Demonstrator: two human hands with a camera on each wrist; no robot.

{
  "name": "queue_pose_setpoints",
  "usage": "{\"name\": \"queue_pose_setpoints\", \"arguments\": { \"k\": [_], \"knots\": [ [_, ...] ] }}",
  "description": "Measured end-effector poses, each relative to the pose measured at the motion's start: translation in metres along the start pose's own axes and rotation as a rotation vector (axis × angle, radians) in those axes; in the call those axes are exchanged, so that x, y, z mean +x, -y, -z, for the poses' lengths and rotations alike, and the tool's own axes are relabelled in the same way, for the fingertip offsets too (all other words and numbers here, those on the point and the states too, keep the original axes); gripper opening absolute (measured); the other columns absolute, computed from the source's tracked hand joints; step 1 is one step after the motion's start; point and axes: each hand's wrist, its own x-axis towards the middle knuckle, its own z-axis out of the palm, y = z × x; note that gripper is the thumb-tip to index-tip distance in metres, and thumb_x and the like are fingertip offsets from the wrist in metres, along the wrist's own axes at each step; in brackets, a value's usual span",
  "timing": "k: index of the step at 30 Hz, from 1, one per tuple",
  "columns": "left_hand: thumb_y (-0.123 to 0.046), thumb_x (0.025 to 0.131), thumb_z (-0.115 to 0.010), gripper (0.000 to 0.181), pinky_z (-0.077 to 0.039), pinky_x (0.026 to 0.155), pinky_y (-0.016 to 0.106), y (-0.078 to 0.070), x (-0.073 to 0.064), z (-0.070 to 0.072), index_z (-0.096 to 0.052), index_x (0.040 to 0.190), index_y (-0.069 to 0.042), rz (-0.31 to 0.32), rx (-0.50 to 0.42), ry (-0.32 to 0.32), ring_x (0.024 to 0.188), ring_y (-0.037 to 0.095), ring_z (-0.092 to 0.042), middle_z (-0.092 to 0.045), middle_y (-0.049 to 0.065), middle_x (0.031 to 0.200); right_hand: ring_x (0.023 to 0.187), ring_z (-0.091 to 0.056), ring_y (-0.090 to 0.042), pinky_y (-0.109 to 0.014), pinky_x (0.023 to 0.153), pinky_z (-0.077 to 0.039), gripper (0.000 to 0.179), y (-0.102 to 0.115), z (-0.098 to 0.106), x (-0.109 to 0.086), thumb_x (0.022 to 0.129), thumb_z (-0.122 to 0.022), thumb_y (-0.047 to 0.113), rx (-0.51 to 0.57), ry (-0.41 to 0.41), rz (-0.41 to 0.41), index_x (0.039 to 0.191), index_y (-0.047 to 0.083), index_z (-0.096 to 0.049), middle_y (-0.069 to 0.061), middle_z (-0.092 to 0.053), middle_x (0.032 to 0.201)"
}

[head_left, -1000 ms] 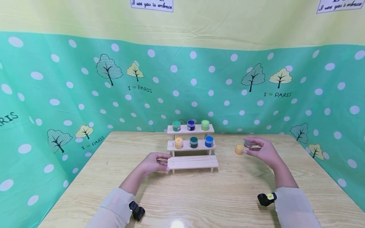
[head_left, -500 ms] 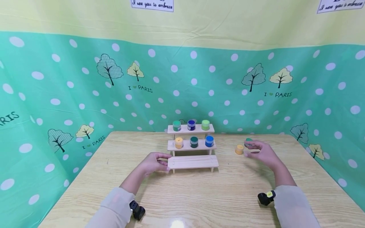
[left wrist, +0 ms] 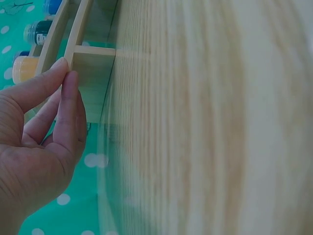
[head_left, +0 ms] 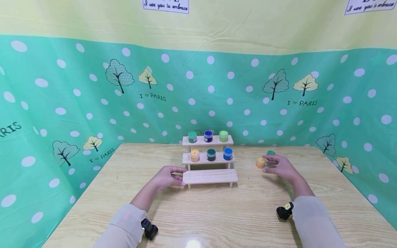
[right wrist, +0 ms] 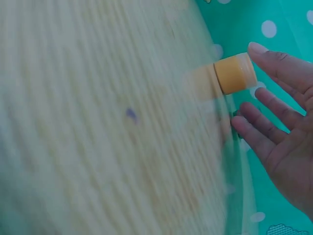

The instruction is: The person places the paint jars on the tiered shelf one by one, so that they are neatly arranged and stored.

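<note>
A three-tier wooden stand [head_left: 211, 177] is at the middle of the table. My left hand [head_left: 167, 178] pinches the left end of its lowest shelf between thumb and fingers, as the left wrist view shows at the shelf corner [left wrist: 73, 51]. To the right of the stand, a small orange paint jar [head_left: 260, 163] sits on the table. Beside it my right hand [head_left: 279, 168] holds nothing, its fingers spread; in the right wrist view the thumb tip is right at the end of the orange jar [right wrist: 234, 73]. Behind that hand is a green-lidded jar [head_left: 271, 152], partly hidden by the fingers.
The top shelf bears a green jar [head_left: 192, 137], a dark blue jar [head_left: 208, 136] and a light green jar [head_left: 223, 136]. On the middle shelf are an orange jar [head_left: 194, 156], a dark green jar [head_left: 211, 155] and a blue jar [head_left: 227, 154]. A dotted curtain [head_left: 198, 86] hangs behind.
My right hand has let go of the green-lidded jar, which now stands on the table, and has shifted left and nearer, toward the orange jar. The left hand keeps its place.
</note>
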Motion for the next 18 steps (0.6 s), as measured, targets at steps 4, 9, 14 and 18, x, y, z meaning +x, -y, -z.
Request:
{"name": "queue_pose_setpoints", "arguments": {
  "k": [4,9,14,18],
  "knots": [
    [0.014,0.069,-0.080,0.058,-0.059,0.074,0.031,0.000,-0.001,0.000,-0.065,0.123,0.000,0.002,0.000,0.001,0.089,0.021,-0.065,-0.064,0.014,0.117,0.125,-0.046,-0.047,-0.060,0.103,-0.038,0.069,-0.003,-0.002,0.005,0.081,-0.080,0.019,0.005,0.009,-0.005,0.140,0.002,-0.049,-0.029,-0.047,0.138],
    [0.015,0.069,-0.079,0.058,-0.059,0.074,0.032,0.000,-0.001,-0.001,-0.065,0.123,0.000,0.002,-0.002,0.004,0.089,0.022,-0.065,-0.064,0.014,0.116,0.121,-0.050,-0.046,-0.054,0.102,-0.042,0.070,-0.004,-0.004,0.010,0.079,-0.081,0.012,0.007,0.015,0.025,0.139,-0.003,-0.049,-0.030,-0.053,0.131],
    [0.015,0.069,-0.079,0.058,-0.059,0.075,0.031,-0.001,-0.001,-0.001,-0.065,0.123,0.001,0.006,-0.005,0.001,0.088,0.021,-0.065,-0.064,0.013,0.115,0.115,-0.053,-0.043,-0.044,0.097,-0.048,0.067,-0.004,-0.006,0.013,0.078,-0.080,0.006,0.000,0.002,0.039,0.137,-0.006,-0.049,-0.029,-0.057,0.125],
    [0.015,0.069,-0.079,0.058,-0.059,0.074,0.032,-0.001,0.000,-0.001,-0.065,0.123,0.000,0.005,-0.005,-0.007,0.088,0.021,-0.065,-0.064,0.013,0.115,0.111,-0.056,-0.042,-0.035,0.091,-0.052,0.061,-0.004,-0.008,0.016,0.079,-0.077,0.003,-0.002,-0.016,0.062,0.133,-0.010,-0.051,-0.029,-0.058,0.122]
  ]
}}
